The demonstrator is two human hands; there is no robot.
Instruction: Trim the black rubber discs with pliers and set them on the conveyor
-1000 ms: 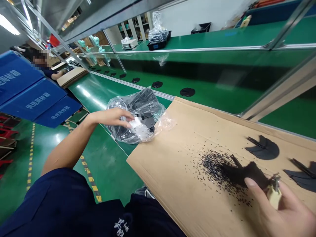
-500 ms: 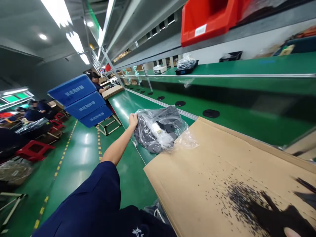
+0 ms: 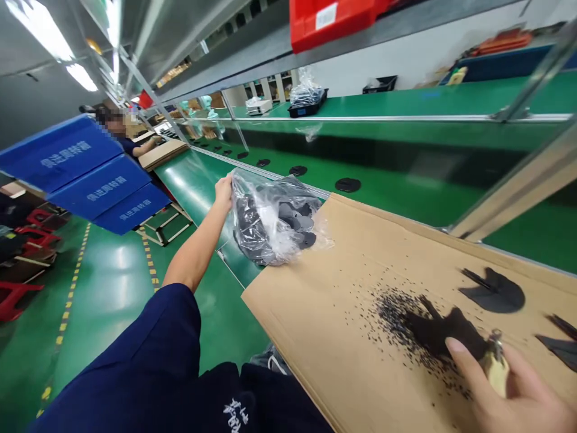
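My left hand [image 3: 223, 191] is stretched out and closed on the far edge of a clear plastic bag [image 3: 274, 219] full of black fan-shaped parts, which lies at the left end of a brown cardboard sheet [image 3: 342, 325]. My right hand [image 3: 505, 385], at the bottom right, grips a small tool with a cream handle [image 3: 496, 367], its thumb beside a black part [image 3: 444, 331] lying among black shavings [image 3: 396, 313]. Two more black parts, one [image 3: 496, 291] and another [image 3: 561, 346], lie to the right on the cardboard.
A green conveyor belt [image 3: 383, 186] behind the cardboard carries several black discs [image 3: 348, 184]. Stacked blue boxes [image 3: 85, 174] stand at left. A person [image 3: 130, 141] works further up the line. A red bin [image 3: 333, 18] sits on the shelf overhead.
My left hand went from the bag's top to gripping its far edge and is lifting that edge. The view swung up and back down; my right hand stays on the tool.
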